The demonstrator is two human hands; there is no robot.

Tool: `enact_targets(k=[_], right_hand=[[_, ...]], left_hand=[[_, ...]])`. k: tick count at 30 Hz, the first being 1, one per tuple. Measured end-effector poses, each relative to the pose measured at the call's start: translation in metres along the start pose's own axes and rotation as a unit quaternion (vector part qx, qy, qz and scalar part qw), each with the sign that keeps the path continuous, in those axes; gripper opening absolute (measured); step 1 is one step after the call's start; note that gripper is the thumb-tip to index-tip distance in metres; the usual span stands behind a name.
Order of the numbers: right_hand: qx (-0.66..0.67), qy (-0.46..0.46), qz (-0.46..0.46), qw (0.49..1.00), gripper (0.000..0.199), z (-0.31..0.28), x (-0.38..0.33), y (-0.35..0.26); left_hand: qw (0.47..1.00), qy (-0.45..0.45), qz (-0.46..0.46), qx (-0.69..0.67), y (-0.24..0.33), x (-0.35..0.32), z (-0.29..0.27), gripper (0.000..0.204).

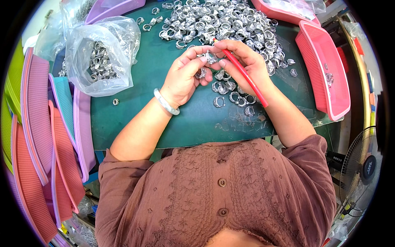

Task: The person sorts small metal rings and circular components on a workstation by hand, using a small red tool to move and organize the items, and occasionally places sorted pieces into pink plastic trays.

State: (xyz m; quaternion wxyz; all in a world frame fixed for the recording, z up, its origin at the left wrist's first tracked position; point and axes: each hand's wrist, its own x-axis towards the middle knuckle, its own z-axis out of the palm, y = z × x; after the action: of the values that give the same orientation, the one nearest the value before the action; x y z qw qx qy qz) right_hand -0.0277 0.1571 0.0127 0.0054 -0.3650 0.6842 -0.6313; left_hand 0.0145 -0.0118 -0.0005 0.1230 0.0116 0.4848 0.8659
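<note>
My left hand (187, 74) pinches a small silver metal ring (210, 57) between thumb and fingers, with another ring tucked under its fingers. My right hand (242, 61) grips a long red stick-like tool (245, 74) and touches the same ring from the right. Both hands meet above a dark green mat (140, 111). A small cluster of finished-looking rings (232, 95) lies just below the hands. A large heap of silver rings (218, 20) covers the mat beyond the hands. A pale bangle (165, 102) circles my left wrist.
A clear plastic bag of rings (101, 57) sits at the left of the mat. Pink mesh baskets (325, 70) stand at the right; stacked pink, purple, teal and green baskets (45, 136) fill the left. A fan (364, 168) stands at lower right. One stray ring (116, 101) lies alone.
</note>
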Motion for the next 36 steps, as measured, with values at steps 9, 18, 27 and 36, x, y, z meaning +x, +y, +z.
enact_targets(k=[9,18,27,36], right_hand=[[-0.03,0.006,-0.008,1.0,0.033,0.0,0.0,0.003],[-0.02,0.006,-0.005,1.0,0.034,0.001,-0.001,0.006],[-0.033,-0.003,0.01,0.999,0.035,-0.001,0.001,0.002],[-0.022,-0.003,0.018,1.0,0.033,0.001,-0.001,0.006]], left_hand=[[0.998,-0.015,-0.033,-0.056,0.001,-0.001,-0.004,0.031],[0.993,-0.017,-0.072,-0.094,0.0,0.001,-0.007,0.03],[0.979,-0.025,-0.157,-0.126,-0.002,0.001,-0.009,0.032],[0.976,-0.04,-0.173,-0.122,0.0,0.0,-0.009,0.032]])
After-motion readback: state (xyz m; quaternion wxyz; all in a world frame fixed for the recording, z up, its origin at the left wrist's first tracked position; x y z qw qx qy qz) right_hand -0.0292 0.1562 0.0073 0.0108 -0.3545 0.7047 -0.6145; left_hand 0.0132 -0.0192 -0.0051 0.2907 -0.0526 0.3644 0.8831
